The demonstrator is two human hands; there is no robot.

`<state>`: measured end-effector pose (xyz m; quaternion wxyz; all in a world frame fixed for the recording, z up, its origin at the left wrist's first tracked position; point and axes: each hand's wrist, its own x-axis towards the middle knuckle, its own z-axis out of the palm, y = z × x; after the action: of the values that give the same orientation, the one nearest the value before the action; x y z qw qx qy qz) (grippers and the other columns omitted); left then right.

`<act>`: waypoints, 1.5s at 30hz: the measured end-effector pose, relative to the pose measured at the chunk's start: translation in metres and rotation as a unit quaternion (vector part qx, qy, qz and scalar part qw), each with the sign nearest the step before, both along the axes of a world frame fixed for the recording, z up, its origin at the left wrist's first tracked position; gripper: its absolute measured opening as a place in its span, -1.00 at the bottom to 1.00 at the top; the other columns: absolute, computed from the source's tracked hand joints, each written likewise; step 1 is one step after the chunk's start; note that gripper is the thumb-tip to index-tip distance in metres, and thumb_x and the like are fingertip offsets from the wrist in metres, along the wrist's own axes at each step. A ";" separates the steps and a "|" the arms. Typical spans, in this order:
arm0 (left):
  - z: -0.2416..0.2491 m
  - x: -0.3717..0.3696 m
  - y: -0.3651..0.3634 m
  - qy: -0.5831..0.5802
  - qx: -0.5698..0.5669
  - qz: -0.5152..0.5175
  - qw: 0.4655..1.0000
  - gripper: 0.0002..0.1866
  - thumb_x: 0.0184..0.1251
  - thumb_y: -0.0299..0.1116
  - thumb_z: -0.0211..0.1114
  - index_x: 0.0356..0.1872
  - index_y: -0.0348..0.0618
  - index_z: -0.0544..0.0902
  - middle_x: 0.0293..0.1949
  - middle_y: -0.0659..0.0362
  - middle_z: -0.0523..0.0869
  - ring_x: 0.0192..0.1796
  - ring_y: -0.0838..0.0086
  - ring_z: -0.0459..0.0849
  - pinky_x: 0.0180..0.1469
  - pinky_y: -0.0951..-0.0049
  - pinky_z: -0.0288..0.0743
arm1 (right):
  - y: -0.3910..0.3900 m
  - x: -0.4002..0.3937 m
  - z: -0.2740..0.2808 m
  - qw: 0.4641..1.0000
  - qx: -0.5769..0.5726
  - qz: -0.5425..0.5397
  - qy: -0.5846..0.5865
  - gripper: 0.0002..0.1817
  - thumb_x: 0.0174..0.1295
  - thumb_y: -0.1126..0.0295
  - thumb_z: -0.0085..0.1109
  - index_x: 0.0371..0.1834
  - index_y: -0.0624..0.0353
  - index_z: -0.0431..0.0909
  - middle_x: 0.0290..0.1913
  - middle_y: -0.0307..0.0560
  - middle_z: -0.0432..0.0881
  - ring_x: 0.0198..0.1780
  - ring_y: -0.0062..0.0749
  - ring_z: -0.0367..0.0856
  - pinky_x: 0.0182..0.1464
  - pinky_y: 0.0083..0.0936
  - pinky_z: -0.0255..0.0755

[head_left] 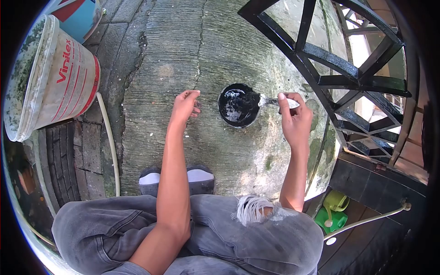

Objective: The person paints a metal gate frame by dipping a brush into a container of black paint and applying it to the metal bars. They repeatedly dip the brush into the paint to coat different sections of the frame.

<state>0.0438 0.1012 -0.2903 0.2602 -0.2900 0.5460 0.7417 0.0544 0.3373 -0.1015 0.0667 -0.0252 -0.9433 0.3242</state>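
A round can of glossy black paint (230, 110) stands on the mossy concrete in front of me. My right hand (297, 120) is closed around the handle of a paintbrush (270, 101), at the right of the can. The brush's black-coated bristles reach over the rim into the can, at the paint. To the left of the can, apart from it, is my left hand (185, 105). Its fingers are loosely bent with gaps between them, and I see nothing held in it.
At the right stands a black metal frame (330, 59) with crossed bars. A white bucket with red lettering (75, 75) is at the left, beside a pale hose (109, 142). My shoes (200, 178) are below the can. A green watering can (331, 215) sits at lower right.
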 end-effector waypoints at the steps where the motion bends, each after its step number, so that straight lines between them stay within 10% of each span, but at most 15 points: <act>1: 0.001 0.000 0.000 -0.001 0.001 0.000 1.000 -0.67 0.42 -0.09 0.24 0.01 -0.09 0.63 -0.40 0.26 0.60 -0.44 0.54 0.65 -0.41 0.47 0.52 | -0.001 0.001 0.000 0.999 0.034 -0.003 -0.011 -0.74 0.41 0.27 0.28 -0.26 0.30 0.63 -0.71 -0.33 0.39 -0.65 -0.78 0.24 -0.60 -0.61 0.04; 45: -0.010 0.001 0.000 -0.001 0.009 0.009 1.000 -0.66 0.41 -0.09 0.26 0.02 -0.08 0.63 -0.37 0.22 0.64 -0.44 0.50 0.66 -0.42 0.49 0.51 | -0.002 0.002 -0.036 0.995 0.094 -0.011 -0.023 -0.74 0.39 0.24 0.27 -0.31 0.23 0.64 -0.72 -0.05 0.57 -0.72 -0.38 0.51 -0.58 -0.41 0.31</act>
<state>0.0447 0.1014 -0.3004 0.2569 -0.2925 0.5364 0.7488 0.0563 0.3351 -0.1371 0.0506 -0.0369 -0.9706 0.2324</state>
